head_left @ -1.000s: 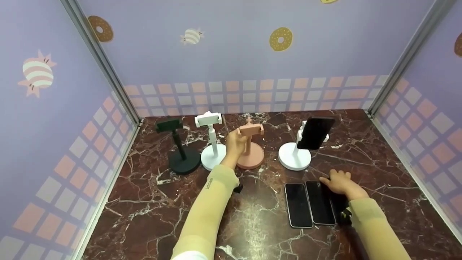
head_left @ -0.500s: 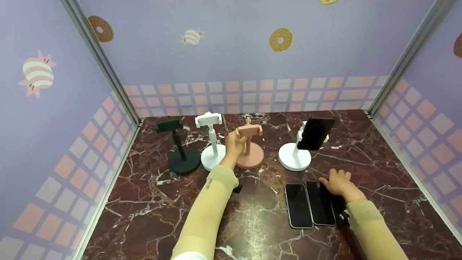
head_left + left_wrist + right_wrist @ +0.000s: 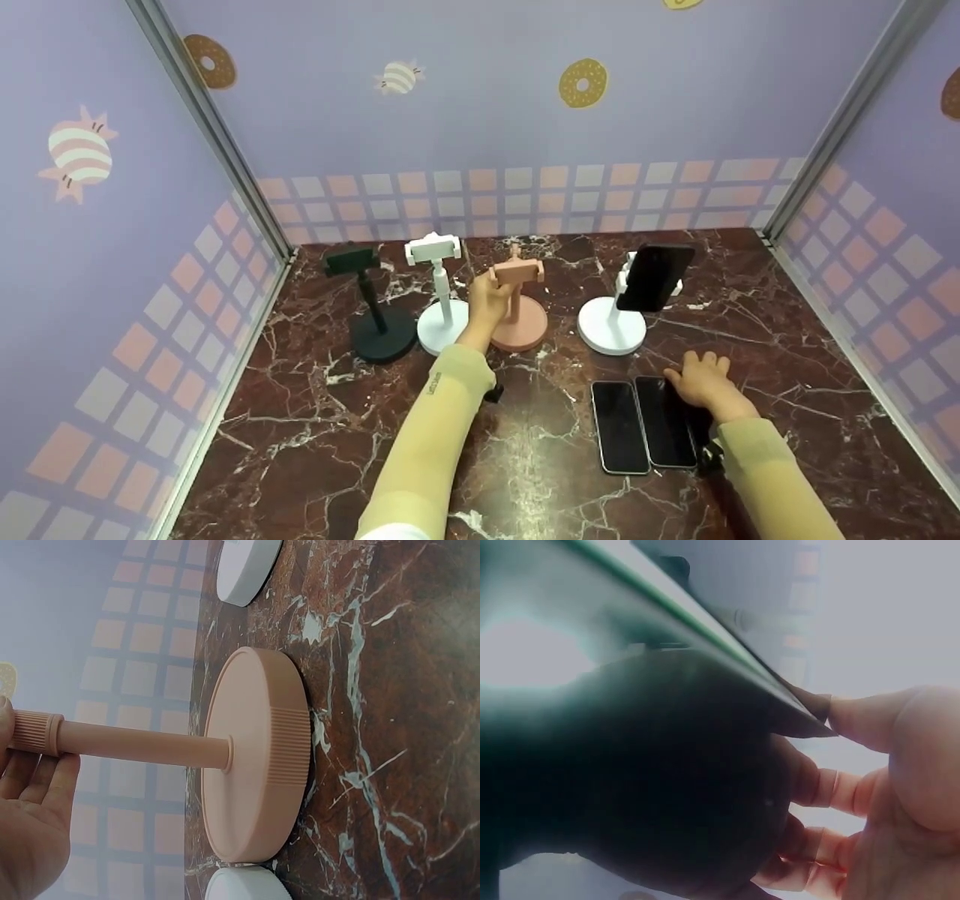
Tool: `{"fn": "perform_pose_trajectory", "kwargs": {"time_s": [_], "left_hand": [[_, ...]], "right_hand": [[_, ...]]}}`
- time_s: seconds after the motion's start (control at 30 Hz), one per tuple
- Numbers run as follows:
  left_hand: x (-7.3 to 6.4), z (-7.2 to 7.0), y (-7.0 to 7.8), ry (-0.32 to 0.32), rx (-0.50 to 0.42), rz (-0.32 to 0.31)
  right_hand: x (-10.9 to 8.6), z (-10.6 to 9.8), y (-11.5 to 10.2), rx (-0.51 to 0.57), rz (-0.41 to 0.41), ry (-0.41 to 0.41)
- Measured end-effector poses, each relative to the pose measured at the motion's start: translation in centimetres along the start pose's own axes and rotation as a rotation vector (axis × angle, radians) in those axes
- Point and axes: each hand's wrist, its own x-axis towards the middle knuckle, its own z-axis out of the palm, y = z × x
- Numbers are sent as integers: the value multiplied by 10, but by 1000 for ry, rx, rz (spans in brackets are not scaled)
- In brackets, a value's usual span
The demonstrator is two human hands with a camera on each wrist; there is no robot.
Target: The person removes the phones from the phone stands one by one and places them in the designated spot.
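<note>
My left hand [image 3: 489,300] reaches to the pink phone stand [image 3: 523,326] and grips it just below its clamp. In the left wrist view, thumb and fingers wrap the ribbed collar [image 3: 36,731] of that stand, whose round base sits on the table. My right hand [image 3: 703,379] rests low beside two black phones [image 3: 621,427] lying side by side, fingers spread and loosely bent. A dark phone-like slab [image 3: 701,427] is partly hidden under its wrist. In the right wrist view the fingers [image 3: 847,791] touch a dark, blurred, shiny surface.
Left of the pink stand are a white phone stand [image 3: 444,330] and a black one [image 3: 382,337]. On the right, another white stand [image 3: 611,330] holds a black phone [image 3: 655,277]. Patterned walls [image 3: 480,112] enclose the marble table [image 3: 300,465] at the back and sides.
The pink stand's clamp has shifted slightly left with my left hand on it. My right forearm has drifted a little left, while the phones stay put.
</note>
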Motion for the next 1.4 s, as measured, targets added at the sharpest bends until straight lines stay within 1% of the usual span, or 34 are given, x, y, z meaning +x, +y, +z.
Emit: {"fn": "perform_pose_trajectory", "kwargs": {"time_s": [0.23, 0.57, 0.87, 1.0, 1.13, 1.23, 1.33, 1.4], "left_hand": [[-1, 0, 0, 26, 30, 50], [-2, 1, 0, 26, -9, 40], [-1, 2, -1, 40, 23, 36], [-1, 2, -1, 29, 1, 30], [0, 1, -1, 31, 44, 27], [0, 1, 0, 31, 66, 10], [0, 1, -1, 18, 42, -12], [0, 1, -1, 13, 26, -19]], "right_hand": [[2, 2, 1, -5, 8, 0], [1, 2, 2, 27, 38, 0], [1, 1, 0, 27, 43, -5], [1, 0, 0, 19, 30, -5], [1, -1, 0, 9, 11, -13], [1, -2, 0, 2, -2, -13], [1, -2, 0, -6, -16, -1], [1, -2, 0, -6, -10, 2]]}}
